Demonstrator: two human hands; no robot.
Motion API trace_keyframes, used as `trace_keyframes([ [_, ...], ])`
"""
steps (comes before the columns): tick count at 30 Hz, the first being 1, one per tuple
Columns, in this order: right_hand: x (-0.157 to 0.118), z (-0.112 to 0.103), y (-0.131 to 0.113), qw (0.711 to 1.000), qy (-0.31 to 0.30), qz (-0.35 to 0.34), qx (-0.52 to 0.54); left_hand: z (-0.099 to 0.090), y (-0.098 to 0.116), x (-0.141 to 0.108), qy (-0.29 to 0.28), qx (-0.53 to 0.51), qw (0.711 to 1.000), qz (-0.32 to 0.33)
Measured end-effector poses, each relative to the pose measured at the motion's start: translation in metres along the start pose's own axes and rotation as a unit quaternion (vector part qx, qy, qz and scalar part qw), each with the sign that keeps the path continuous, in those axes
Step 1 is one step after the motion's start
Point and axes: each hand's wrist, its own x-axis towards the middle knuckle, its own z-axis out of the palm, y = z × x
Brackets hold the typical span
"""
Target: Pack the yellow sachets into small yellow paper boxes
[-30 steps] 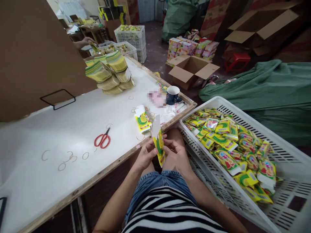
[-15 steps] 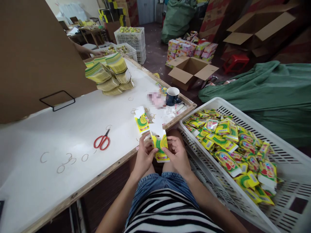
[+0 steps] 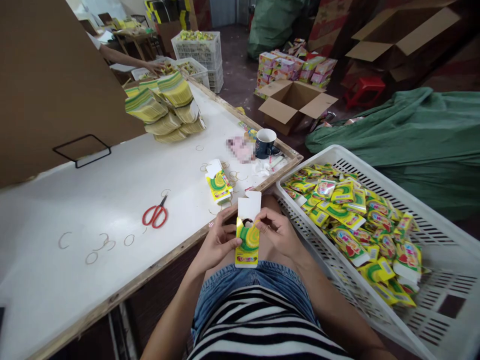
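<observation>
A yellow-green carton (image 3: 248, 240) with a raised white flap is held upright above my lap. My left hand (image 3: 221, 241) grips its left side, thumb on the front face. At the upper right edge, my right hand (image 3: 275, 231) pinches the carton near its opening. Another yellow carton bundle (image 3: 218, 186) lies on the table edge just beyond my hands. Red-handled scissors (image 3: 155, 213) rest on the white table (image 3: 123, 275), with thin rubber bands scattered around. To my right, a white plastic crate (image 3: 446, 280) holds many filled yellow packets (image 3: 348, 215).
Stacked flat cartons (image 3: 165, 107) and a dark mug (image 3: 266, 144) stand on the table. Beyond are an open cardboard box (image 3: 285, 107), a red stool (image 3: 365, 90), green sacking (image 3: 405, 135) and white crates (image 3: 198, 52). Another person's arm (image 3: 123, 57) reaches in at the far left.
The carton has opened out taller and moved slightly closer to me. My right hand has shifted from its front to its upper right edge. The other person's arm shows more.
</observation>
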Motion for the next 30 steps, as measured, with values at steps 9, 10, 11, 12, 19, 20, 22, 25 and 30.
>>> trace_keyframes([
  [9,0.001,-0.006,0.003,0.999,0.029,-0.006,-0.015,-0.004,-0.010,0.003,0.078,0.111,0.991,0.020],
  [10,0.002,-0.007,0.003,1.000,0.018,0.012,-0.013,-0.003,-0.012,0.004,0.092,0.137,0.986,0.025],
  [11,0.002,-0.008,0.003,0.999,0.001,0.037,-0.010,-0.003,-0.014,0.004,0.101,0.161,0.981,0.030],
  [12,0.001,-0.007,0.004,0.998,-0.019,0.065,-0.011,-0.002,-0.016,0.005,0.103,0.177,0.978,0.034],
  [19,0.000,0.003,0.016,0.980,-0.016,0.097,-0.171,0.002,-0.018,0.004,0.039,0.121,0.992,0.013],
  [20,0.000,0.003,0.017,0.978,-0.015,0.094,-0.186,0.002,-0.017,0.004,0.039,0.113,0.993,0.010],
  [22,0.000,0.004,0.018,0.975,-0.025,0.092,-0.200,0.001,-0.016,0.004,0.043,0.104,0.994,0.004],
  [25,0.000,0.006,0.019,0.972,-0.040,0.096,-0.210,0.002,-0.016,0.004,0.047,0.097,0.994,0.002],
  [30,0.001,0.010,0.021,0.965,-0.005,0.105,-0.240,0.000,-0.017,0.007,0.065,0.089,0.994,0.003],
])
